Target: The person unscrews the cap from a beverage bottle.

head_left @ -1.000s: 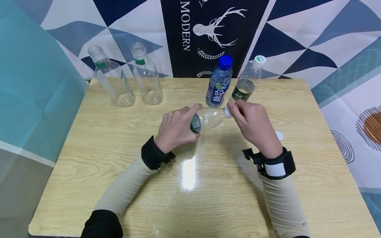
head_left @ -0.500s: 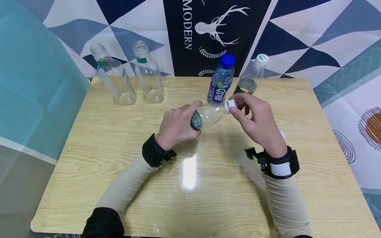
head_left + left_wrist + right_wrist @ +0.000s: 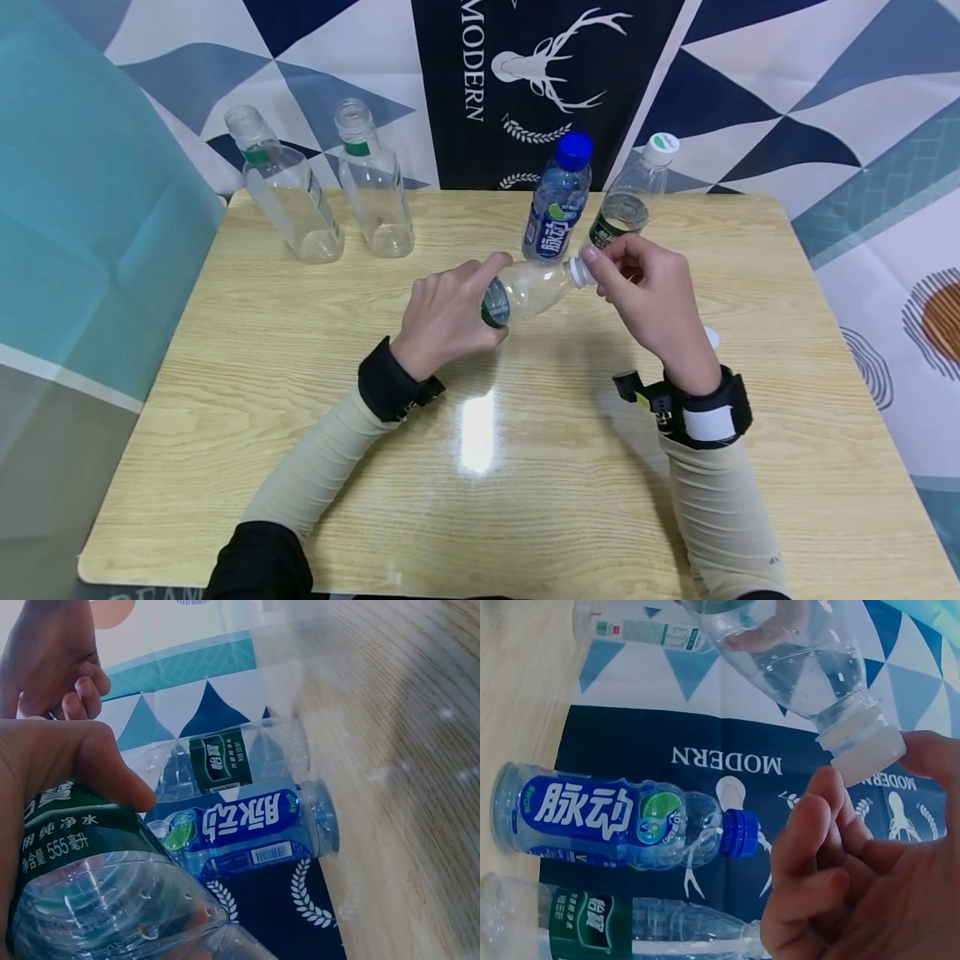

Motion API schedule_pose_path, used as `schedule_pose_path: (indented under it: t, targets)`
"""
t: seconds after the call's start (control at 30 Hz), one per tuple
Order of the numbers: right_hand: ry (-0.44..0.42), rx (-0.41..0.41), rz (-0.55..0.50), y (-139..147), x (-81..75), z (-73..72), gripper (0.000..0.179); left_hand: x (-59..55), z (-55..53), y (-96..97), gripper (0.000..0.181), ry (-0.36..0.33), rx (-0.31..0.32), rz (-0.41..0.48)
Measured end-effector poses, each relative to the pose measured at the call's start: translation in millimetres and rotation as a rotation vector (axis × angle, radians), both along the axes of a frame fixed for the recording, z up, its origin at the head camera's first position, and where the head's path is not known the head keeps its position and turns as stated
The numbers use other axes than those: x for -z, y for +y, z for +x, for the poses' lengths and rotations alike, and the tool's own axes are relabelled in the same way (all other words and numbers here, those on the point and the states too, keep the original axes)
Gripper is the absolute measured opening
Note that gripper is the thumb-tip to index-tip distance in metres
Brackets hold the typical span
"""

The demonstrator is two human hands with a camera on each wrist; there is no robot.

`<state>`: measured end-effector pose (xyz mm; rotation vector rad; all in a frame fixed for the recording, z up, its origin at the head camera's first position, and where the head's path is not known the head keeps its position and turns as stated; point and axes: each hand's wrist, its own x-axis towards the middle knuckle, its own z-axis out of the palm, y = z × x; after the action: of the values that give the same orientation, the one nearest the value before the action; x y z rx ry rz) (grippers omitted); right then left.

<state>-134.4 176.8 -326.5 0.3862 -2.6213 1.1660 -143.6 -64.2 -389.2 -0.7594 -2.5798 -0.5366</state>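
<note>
My left hand (image 3: 450,315) grips a clear plastic water bottle (image 3: 534,290) with a green label, tilted so its neck points right. Thumb and fingers of my right hand (image 3: 651,287) pinch the white cap (image 3: 868,755) at the bottle's mouth. In the right wrist view the cap sits at the neck, with a pale ring just below it. Behind the held bottle stand a blue-capped drink bottle (image 3: 557,204) with a blue label and a white-capped water bottle (image 3: 626,204), partly overlapped by my right hand.
Two uncapped clear bottles, one tilted-looking (image 3: 292,200) and one beside it (image 3: 373,192), stand at the back left of the wooden table (image 3: 337,483). A loose white cap (image 3: 712,337) lies beyond my right wrist. A patterned cloth (image 3: 765,100) hangs behind.
My right fingers have shifted round the cap, loosening from it a little and pinching it again. My left hand and the bottle stay nearly in place.
</note>
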Motion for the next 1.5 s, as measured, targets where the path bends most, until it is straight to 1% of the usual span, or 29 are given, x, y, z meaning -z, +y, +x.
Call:
schedule_pose_path:
  t: [0.1, 0.27, 0.4, 0.5, 0.6, 0.7, 0.77, 0.87, 0.97, 1.07, 1.17, 1.3, 1.4, 1.5]
  targets:
    - [-0.008, -0.065, 0.003, 3.3, -2.0, 0.7, 0.032, -0.1, 0.1, -0.1, 0.074, -0.006, -0.003, 0.004]
    - [0.041, -0.185, -0.015, 10.0, -5.2, 2.3, 0.024, 0.1, -0.3, -0.5, 0.074, -0.021, -0.009, 0.007]
    - [0.06, -0.261, -0.037, 12.8, -6.8, 2.8, 0.027, 0.2, -0.7, -1.3, 0.074, -0.03, -0.01, 0.01]
    - [0.087, -0.292, -0.039, 12.7, -6.9, 2.4, 0.032, 0.3, -1.1, -1.4, 0.074, -0.036, -0.012, 0.014]
    - [0.119, -0.283, -0.051, 10.0, -6.2, 2.4, 0.031, -0.1, -0.9, -1.6, 0.074, -0.033, -0.013, 0.018]
    - [0.148, -0.245, -0.07, 5.6, -5.4, 1.7, 0.021, -0.6, -0.5, -0.8, 0.075, -0.024, -0.007, 0.011]
    - [0.15, -0.209, -0.083, 2.7, -4.8, 1.1, 0.019, -0.9, 0.0, -0.3, 0.075, -0.016, -0.005, 0.006]
    - [0.12, -0.145, -0.1, 0.6, -4.2, 0.8, 0.025, -1.2, 0.8, 0.1, 0.075, -0.012, -0.006, 0.001]
    - [0.061, -0.076, -0.108, 1.1, -3.6, 1.2, 0.029, -1.3, 1.3, -0.1, 0.075, -0.014, -0.008, 0.002]
    - [0.019, -0.053, -0.105, 3.3, -3.0, 1.6, 0.027, -1.0, 1.5, 0.8, 0.075, -0.018, -0.003, 0.003]
    - [0.009, -0.084, -0.111, 5.8, -2.4, 1.8, 0.025, -0.5, 1.6, 1.7, 0.075, -0.021, 0.001, 0.002]
    - [0.046, -0.169, -0.124, 8.9, -3.2, 1.3, 0.023, -0.7, 1.3, 1.4, 0.075, -0.024, -0.001, 0.002]
    - [0.073, -0.235, -0.125, 11.0, -4.9, 1.0, 0.026, -1.9, 1.1, 0.2, 0.075, -0.03, -0.003, 0.008]
    - [0.115, -0.292, -0.12, 6.0, -17.5, 7.2, 0.03, -2.8, 1.1, -1.6, 0.075, -0.046, -0.005, 0.02]
